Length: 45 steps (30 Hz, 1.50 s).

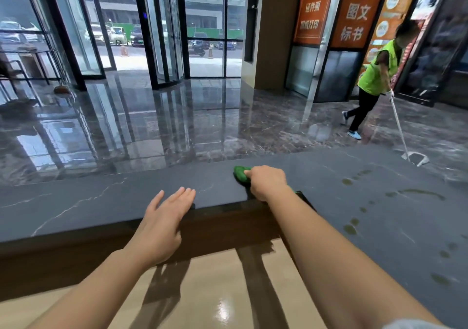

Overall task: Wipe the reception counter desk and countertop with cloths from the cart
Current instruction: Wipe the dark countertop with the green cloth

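Observation:
A dark grey marbled countertop runs across the view and turns a corner toward me on the right. My right hand is shut on a bunched green cloth and presses it onto the countertop near the inner corner. My left hand lies flat on the counter's near edge, fingers apart, holding nothing. Below the dark wooden riser, the beige lower desk shines with my arms' shadows on it. The cart is not in view.
Several wet spots and a streak mark the right wing of the countertop. Beyond the counter, a person in a green vest pushes a mop over the glossy lobby floor. Glass revolving doors stand at the back.

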{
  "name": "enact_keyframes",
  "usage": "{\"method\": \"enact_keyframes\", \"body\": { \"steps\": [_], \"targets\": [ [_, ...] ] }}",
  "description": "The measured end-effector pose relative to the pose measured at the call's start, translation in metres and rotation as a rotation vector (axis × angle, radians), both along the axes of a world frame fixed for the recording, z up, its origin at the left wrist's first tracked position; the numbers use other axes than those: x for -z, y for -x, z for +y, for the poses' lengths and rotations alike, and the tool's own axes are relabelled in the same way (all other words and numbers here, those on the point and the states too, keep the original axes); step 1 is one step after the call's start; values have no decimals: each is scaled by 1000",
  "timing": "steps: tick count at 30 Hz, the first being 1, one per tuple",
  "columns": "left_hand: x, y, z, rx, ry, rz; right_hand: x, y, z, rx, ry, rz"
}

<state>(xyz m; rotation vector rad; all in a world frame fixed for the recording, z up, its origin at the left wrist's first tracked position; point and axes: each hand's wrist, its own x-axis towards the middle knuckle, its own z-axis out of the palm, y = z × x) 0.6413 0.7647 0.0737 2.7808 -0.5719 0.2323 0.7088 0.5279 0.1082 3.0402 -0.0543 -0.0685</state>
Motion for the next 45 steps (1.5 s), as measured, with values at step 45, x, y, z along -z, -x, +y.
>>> {"method": "enact_keyframes", "body": {
  "steps": [45],
  "targets": [
    [-11, 14, -191, 54, -42, 36, 28, -44, -167, -76, -323, 129]
  ]
}}
